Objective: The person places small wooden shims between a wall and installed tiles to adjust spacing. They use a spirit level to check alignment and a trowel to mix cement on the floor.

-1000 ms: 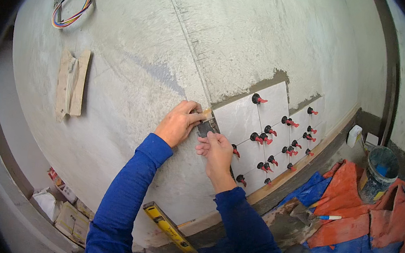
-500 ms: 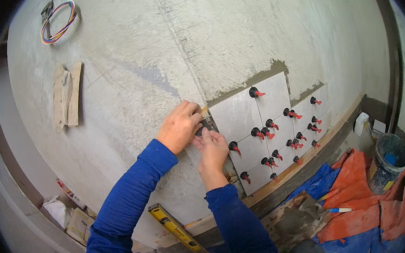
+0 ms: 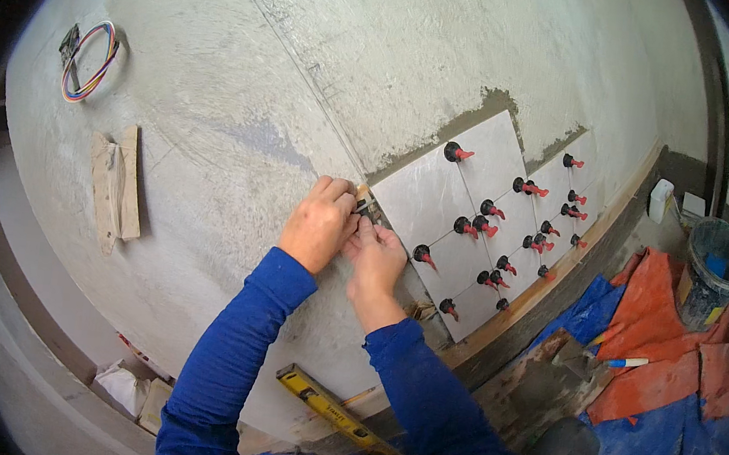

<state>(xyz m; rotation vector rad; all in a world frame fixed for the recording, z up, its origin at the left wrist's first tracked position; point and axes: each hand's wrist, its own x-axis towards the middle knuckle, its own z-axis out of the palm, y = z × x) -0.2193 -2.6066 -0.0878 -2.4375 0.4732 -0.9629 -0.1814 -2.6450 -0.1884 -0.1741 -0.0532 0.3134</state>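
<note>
Diagonally, a dark piece (image 3: 369, 212) between both hands (image 3: 320, 226) (image 3: 377, 262) runs up-left.

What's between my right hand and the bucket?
In the head view, crossing from your right hand to the bucket: mainly tiles with red-and-black clips, a wooden strip, blue tarp, orange sheet.

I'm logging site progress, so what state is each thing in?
Left hand: fingers bent
Right hand: apparently pinching small dark piece
Tiles: set on wall
Clips: fixed at tile edges
Wires: coiled
Spirit level: tilted
Bucket: open, upright
Orange sheet: crumpled
</note>
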